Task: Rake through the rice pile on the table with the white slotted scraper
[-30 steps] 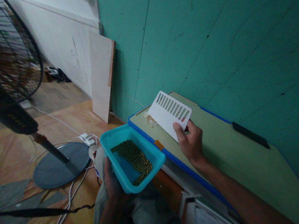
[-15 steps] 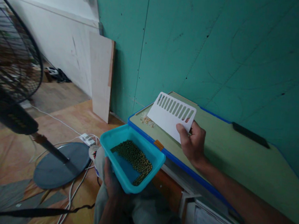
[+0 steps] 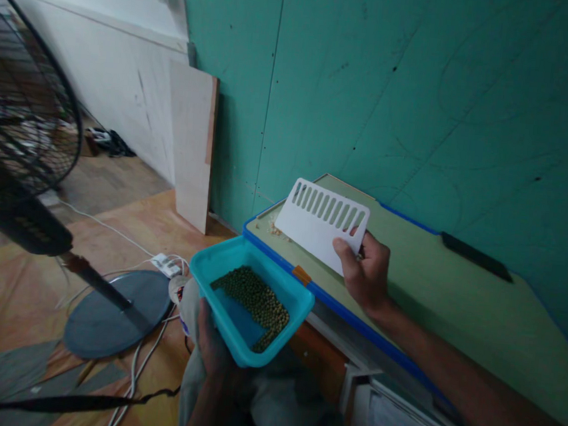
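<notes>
Clutching teal plastic tray (image 3: 282,278) of green beans (image 3: 256,297) w/ L grip (image 3: 213,347) — pinching white slotted plastic scraper (image 3: 317,233) w/ R grip (image 3: 366,271).

makeshift workrm: plywood floor (image 3: 127,225), standing fan (image 3: 19,147)

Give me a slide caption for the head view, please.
Left hand holds a teal tray of green beans; right hand holds a slotted white scraper on the table.

Turquoise tray (image 3: 301,296) of green beans (image 3: 255,299), white slotted scraper (image 3: 320,224), blue-edged olive table (image 3: 456,303), teal wall (image 3: 427,86)
</notes>
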Motion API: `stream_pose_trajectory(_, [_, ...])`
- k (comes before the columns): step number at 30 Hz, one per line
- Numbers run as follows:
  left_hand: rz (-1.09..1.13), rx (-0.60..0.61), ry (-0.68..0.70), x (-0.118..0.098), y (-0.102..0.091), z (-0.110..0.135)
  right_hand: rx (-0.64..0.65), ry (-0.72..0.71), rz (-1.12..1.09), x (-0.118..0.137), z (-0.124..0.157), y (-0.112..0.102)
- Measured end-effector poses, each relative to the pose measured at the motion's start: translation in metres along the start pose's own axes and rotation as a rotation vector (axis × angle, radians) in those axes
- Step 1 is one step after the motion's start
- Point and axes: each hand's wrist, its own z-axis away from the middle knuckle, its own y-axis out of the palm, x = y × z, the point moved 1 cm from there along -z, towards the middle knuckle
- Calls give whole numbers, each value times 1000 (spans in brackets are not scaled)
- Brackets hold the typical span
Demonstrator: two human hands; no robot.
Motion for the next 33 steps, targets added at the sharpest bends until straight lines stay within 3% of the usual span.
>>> stream_pose_trajectory(3, [24, 44, -21, 0, 1, 0, 31, -2, -35, 1, 1, 0])
stream_pose_trajectory(8, [55, -7, 13, -2, 4, 2, -10, 15, 0, -1, -1, 1])
stream_pose_trajectory(33, [0, -9, 20, -1, 7, 7, 207, -36, 8, -4, -3, 7])
